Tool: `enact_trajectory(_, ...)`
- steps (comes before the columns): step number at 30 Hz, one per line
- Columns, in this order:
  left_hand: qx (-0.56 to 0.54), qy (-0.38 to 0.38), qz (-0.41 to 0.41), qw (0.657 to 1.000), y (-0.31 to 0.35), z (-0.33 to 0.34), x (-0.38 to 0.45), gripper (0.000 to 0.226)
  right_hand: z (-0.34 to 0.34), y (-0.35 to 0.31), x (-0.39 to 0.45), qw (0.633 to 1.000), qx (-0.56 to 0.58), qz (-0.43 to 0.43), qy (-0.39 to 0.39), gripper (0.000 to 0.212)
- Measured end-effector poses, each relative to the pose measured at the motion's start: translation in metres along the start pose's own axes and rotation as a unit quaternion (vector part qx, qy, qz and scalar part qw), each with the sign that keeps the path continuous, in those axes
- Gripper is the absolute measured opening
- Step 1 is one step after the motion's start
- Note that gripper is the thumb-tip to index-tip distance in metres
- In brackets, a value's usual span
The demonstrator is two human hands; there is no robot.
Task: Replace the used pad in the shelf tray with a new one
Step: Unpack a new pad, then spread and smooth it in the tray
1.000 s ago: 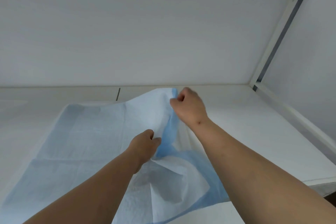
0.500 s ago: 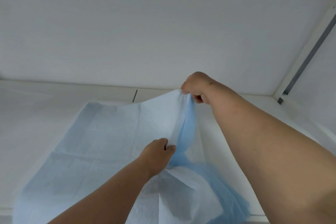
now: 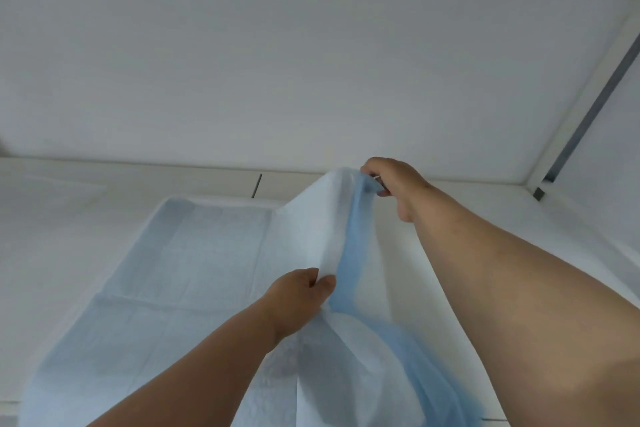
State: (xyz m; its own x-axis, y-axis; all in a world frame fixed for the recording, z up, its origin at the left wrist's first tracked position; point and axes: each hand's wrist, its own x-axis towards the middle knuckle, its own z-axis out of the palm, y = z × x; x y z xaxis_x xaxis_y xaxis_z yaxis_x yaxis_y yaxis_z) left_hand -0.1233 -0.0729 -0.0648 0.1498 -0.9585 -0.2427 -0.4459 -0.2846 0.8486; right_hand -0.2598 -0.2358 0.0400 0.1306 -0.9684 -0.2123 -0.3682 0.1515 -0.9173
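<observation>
A pale blue pad point(image 3: 180, 270) lies spread over the left and centre of the white shelf tray point(image 3: 519, 215), its right edge lifted, the left hand point(image 3: 298, 302) pinching it low at centre frame and the right hand point(image 3: 391, 184) pinching its raised corner higher, right of centre.

One view only, from the person's head. It looks forward and slightly down into a white shelf bay, close to the shelf surface point(image 3: 450, 204), with the back wall point(image 3: 311, 62) filling the upper half. Both forearms enter from the bottom edge; wide-angle bending curves the straight edges.
</observation>
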Motion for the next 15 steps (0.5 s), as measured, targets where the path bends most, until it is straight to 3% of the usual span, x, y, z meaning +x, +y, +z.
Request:
enact_trajectory(3, -0.011, -0.01, 0.0, 1.0, -0.002, 0.0, 0.0, 0.05, -0.004, 0.006, 0.006, 1.0, -0.001, 0.022, 0.017, 0.025)
enact_trajectory(7, -0.01, -0.013, -0.004, 1.0, -0.001, -0.001, -0.001, 0.066, -0.001, 0.002, 0.013, 0.998, -0.051, -0.027, 0.038, 0.032)
enact_trajectory(11, -0.021, -0.007, -0.01, 1.0, -0.001, 0.0, -0.001, 0.069, 0.008, 0.012, 0.007, 0.968, -0.181, -0.061, 0.162, 0.04)
enact_trajectory(13, -0.018, 0.001, -0.011, 1.0, -0.001, 0.001, -0.001, 0.059, 0.013, 0.016, -0.004, 0.958, -0.205, -0.11, 0.169, 0.033)
enact_trajectory(15, -0.02, 0.003, -0.009, 1.0, 0.001, 0.002, -0.002, 0.058, 0.023, 0.019, -0.01, 0.949, -0.253, -0.145, 0.12, 0.015)
